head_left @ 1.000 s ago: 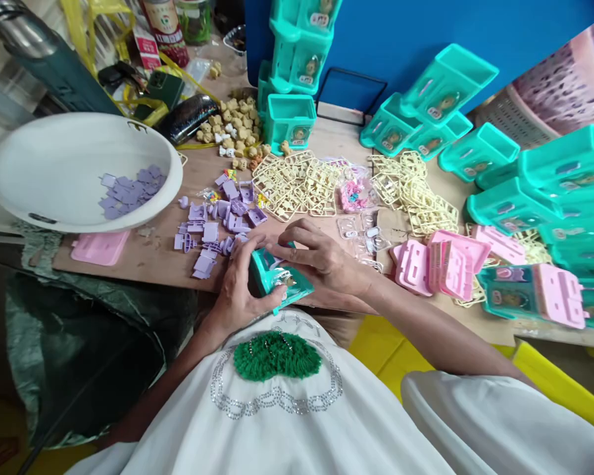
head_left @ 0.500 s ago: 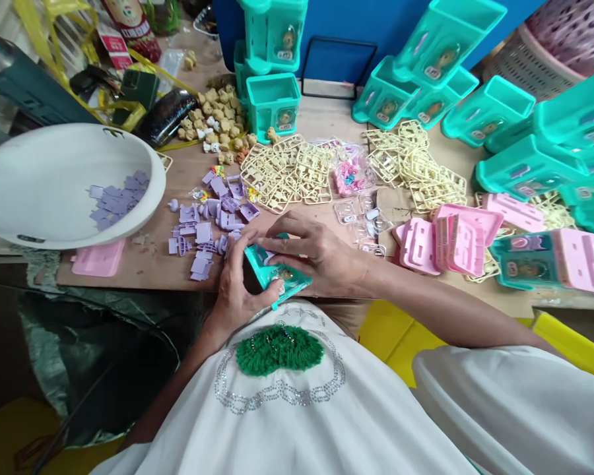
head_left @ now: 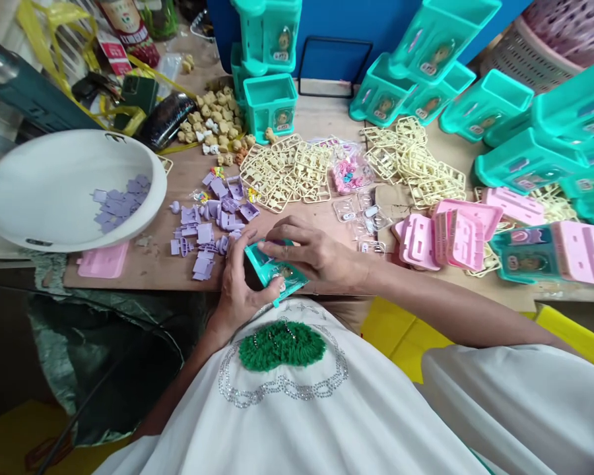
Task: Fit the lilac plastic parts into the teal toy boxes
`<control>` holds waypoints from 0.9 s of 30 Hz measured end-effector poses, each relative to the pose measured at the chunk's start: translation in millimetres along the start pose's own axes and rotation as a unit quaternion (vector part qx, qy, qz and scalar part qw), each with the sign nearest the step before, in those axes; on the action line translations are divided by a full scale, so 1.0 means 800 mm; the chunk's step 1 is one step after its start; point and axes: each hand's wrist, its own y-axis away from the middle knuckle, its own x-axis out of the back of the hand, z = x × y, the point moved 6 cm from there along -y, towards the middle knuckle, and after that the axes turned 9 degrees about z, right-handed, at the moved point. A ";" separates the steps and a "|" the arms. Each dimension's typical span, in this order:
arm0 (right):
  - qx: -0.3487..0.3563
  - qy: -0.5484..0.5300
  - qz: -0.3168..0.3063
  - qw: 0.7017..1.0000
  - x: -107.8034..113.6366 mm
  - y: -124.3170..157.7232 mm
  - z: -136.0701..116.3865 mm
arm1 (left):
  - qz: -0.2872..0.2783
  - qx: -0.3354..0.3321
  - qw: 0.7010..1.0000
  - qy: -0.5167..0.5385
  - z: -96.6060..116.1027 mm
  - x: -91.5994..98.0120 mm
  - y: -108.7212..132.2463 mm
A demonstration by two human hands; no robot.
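Observation:
Close to the table's front edge, my left hand [head_left: 238, 285] grips a small teal plastic box [head_left: 266, 272], thumb on the near side and fingers round its far left edge. The box lies tilted, with a clear bubble and a small white label on its face. My right hand [head_left: 319, 254] bends over the same box from the right, closed, fingertips pressed to its upper side. Those fingers hide part of the box and any small piece beneath them. Just left of the hands lie loose purple plastic parts [head_left: 205, 232].
A white bowl [head_left: 39, 198] with flat purple pieces stands at left. Cream part frames [head_left: 282, 173] and small tan bear figures [head_left: 218, 112] lie behind the hands. Pink plastic parts [head_left: 418, 241] and stacked teal boxes [head_left: 488, 105] occupy the right side.
My right fingertips have shifted slightly on the box, and the purple bit seen at them before is now mostly covered. The left hand keeps its grip. The whole view has shifted a little.

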 end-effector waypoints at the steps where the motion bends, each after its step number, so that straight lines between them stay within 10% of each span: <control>1: -0.026 -0.022 0.029 0.999 0.002 0.002 0.006 | 0.005 0.003 1.000 0.003 -0.001 -0.002 0.001; 6: -0.112 -0.004 0.132 0.985 0.017 0.014 0.032 | 0.047 -0.040 0.997 -0.043 0.004 -0.010 0.008; 27: -0.180 0.027 0.097 0.979 0.036 0.019 0.007 | 0.064 -0.114 0.990 -0.048 0.012 -0.022 -0.005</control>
